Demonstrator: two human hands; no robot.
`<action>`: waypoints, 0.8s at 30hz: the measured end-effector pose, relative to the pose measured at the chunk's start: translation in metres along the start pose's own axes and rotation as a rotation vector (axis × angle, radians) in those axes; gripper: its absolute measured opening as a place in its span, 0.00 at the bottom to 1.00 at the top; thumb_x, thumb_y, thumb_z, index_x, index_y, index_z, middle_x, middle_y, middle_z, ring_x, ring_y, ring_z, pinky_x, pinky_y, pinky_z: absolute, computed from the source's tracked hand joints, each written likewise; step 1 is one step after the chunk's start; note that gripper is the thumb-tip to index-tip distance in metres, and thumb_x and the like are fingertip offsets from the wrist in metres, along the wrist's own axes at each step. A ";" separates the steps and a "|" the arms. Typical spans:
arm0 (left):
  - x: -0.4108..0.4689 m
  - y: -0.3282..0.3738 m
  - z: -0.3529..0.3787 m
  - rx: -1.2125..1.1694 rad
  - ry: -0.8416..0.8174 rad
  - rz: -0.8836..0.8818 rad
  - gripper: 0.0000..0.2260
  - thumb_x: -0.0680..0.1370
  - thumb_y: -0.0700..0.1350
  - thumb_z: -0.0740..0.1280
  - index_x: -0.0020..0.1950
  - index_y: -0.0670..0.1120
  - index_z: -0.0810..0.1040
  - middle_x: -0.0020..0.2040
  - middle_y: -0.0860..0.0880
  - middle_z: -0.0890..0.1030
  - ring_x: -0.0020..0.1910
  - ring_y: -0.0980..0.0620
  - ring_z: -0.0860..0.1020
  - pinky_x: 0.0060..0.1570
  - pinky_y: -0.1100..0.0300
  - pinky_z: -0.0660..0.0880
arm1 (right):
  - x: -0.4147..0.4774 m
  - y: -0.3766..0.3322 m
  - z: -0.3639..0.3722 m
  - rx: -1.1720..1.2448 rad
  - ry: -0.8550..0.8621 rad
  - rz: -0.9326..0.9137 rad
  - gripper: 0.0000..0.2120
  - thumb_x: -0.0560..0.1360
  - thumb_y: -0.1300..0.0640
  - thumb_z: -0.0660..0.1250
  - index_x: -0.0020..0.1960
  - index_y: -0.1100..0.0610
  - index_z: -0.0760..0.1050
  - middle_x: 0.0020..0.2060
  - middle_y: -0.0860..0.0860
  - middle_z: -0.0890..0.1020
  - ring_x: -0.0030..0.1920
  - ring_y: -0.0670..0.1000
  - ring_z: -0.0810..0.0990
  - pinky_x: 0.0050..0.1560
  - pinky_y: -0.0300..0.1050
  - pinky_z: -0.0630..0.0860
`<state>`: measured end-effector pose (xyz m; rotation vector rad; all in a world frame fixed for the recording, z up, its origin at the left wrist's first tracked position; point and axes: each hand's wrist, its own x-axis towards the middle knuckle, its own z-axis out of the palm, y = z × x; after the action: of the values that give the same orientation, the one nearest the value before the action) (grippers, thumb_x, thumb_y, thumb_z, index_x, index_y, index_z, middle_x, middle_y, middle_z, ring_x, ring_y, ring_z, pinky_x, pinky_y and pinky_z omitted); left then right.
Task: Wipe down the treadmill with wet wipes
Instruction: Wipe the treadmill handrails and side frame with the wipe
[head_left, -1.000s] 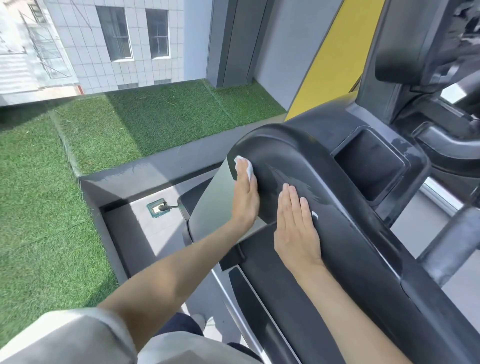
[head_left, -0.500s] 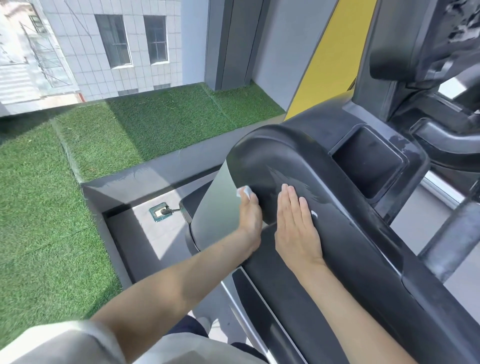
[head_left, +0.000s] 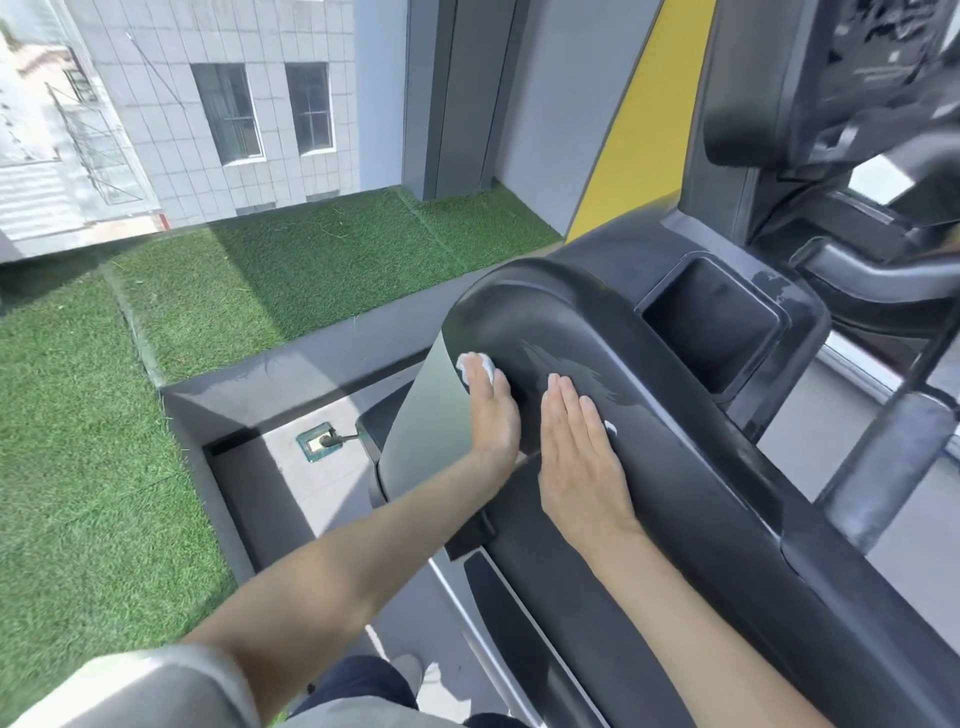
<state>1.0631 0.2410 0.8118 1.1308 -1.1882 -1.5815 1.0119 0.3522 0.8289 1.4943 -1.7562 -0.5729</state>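
Note:
A black treadmill fills the right half of the view, and its broad curved side arm (head_left: 691, 467) runs from the middle down to the lower right. My left hand (head_left: 493, 410) lies flat on the arm's left edge, pressing a white wet wipe (head_left: 474, 364) that shows past the fingertips. My right hand (head_left: 582, 457) rests flat with straight fingers on top of the arm, close beside the left hand. A small white bit of a second wipe (head_left: 611, 427) peeks out at its right side. Wet streaks mark the plastic above the right fingertips.
A square recessed holder (head_left: 717, 327) sits in the console up and right of my hands, with the dark screen housing (head_left: 810, 83) above it. Green artificial turf (head_left: 156, 364) covers the ledge on the left. Below lies a floor socket (head_left: 318, 440) with a plug.
My left hand slid down the arm's left edge with the wipe, then moved a little back up. My right hand stayed where it was.

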 end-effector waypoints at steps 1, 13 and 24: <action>0.012 0.006 -0.005 0.089 0.030 0.052 0.09 0.83 0.55 0.48 0.58 0.60 0.65 0.53 0.64 0.66 0.52 0.70 0.66 0.59 0.67 0.60 | -0.003 0.003 -0.002 0.011 0.002 -0.027 0.28 0.78 0.60 0.40 0.74 0.73 0.41 0.74 0.68 0.48 0.76 0.63 0.48 0.75 0.59 0.40; -0.047 -0.010 0.017 0.283 -0.288 0.581 0.23 0.85 0.48 0.48 0.79 0.50 0.47 0.78 0.57 0.44 0.76 0.61 0.46 0.75 0.58 0.44 | -0.038 0.107 -0.035 -0.029 0.024 -0.521 0.28 0.82 0.57 0.43 0.73 0.74 0.38 0.74 0.69 0.44 0.75 0.65 0.42 0.72 0.58 0.36; -0.070 -0.020 0.031 0.317 -0.287 0.670 0.23 0.85 0.43 0.50 0.79 0.44 0.47 0.79 0.53 0.43 0.77 0.55 0.42 0.76 0.53 0.45 | -0.038 0.131 -0.020 0.155 0.148 -0.549 0.26 0.74 0.53 0.60 0.68 0.66 0.70 0.67 0.60 0.73 0.70 0.57 0.69 0.73 0.52 0.58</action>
<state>1.0480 0.3186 0.8089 0.5853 -1.8242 -1.0722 0.9464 0.4199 0.9292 2.0910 -1.2945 -0.5839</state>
